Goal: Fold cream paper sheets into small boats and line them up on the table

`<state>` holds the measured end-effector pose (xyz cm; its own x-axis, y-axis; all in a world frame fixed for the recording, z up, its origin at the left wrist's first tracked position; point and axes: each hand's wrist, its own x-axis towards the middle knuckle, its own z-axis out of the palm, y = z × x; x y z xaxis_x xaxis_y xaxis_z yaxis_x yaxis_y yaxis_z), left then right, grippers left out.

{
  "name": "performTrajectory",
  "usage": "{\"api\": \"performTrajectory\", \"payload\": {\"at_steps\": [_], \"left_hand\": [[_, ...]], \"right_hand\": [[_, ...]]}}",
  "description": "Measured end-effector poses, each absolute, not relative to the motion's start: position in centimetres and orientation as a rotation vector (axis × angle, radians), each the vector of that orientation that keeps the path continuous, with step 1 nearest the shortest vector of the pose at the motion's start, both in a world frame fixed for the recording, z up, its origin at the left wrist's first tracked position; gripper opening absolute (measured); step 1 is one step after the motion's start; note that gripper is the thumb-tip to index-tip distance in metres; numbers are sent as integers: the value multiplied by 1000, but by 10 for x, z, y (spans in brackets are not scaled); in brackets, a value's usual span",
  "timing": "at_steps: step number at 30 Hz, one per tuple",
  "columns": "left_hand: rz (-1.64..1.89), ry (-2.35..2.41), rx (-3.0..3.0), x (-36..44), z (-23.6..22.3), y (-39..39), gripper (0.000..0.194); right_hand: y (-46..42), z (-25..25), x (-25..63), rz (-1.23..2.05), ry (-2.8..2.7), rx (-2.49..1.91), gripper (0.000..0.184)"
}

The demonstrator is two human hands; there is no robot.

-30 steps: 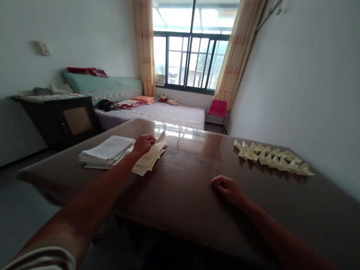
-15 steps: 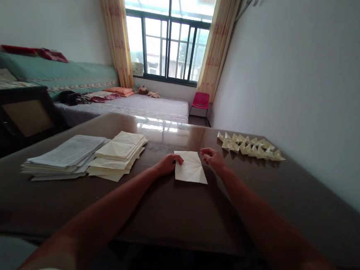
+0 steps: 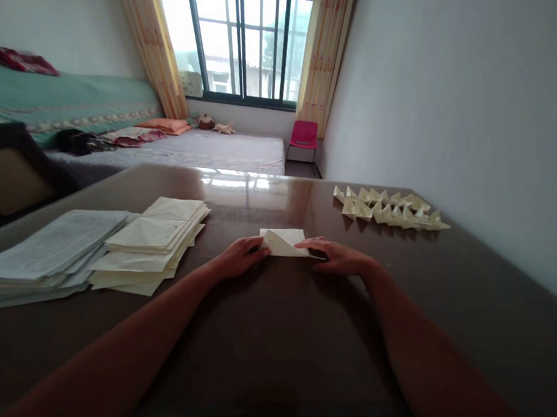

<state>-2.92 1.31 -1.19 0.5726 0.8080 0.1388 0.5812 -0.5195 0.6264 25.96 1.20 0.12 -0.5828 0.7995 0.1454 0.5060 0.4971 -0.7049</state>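
A cream sheet of paper (image 3: 283,240) lies on the brown table (image 3: 268,336) in front of me, its near part folded up over the rest. My left hand (image 3: 243,256) grips the sheet's left edge between thumb and fingers. At the right edge, my right hand (image 3: 340,255) has its thumb under the near side and its fingers over the top, pinching the paper. Left of my hands stands a stack of creased cream sheets (image 3: 154,231). Folded paper pieces (image 3: 389,209) sit in rows at the far right of the table.
A pile of grey-white printed sheets (image 3: 58,242) lies at the table's left, against the cream stack. Behind the table are a bed (image 3: 235,150) and a pink chair (image 3: 304,135). A white wall (image 3: 460,107) runs along the right side.
The sheet lay flat with my right hand off it; now its near part is folded up and my right hand holds its right edge. The view has tilted down.
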Motion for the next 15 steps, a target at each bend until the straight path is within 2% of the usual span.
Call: {"api": "performTrajectory", "payload": {"at_steps": [1,3,7,9,13,15], "left_hand": [[585,1106,2276,-30,-12,13,35],[600,1087,2288,-29,-12,13,34],[678,1237,2175,-22,-13,11,35],[752,1365,2090,-18,-15,11,42],[801,1521,2050,-12,-18,12,76],[779,1525,2097,-12,-19,13,74]], "right_hand": [[11,-1,256,889,-2313,-1009,52],[12,-9,247,986,-2231,-1025,37],[20,-27,232,1173,-1929,-1133,43],[24,-30,227,987,-1903,-1192,37],[28,-31,218,434,-1930,-1523,26],[29,-31,214,300,-1946,-1640,25]]}}
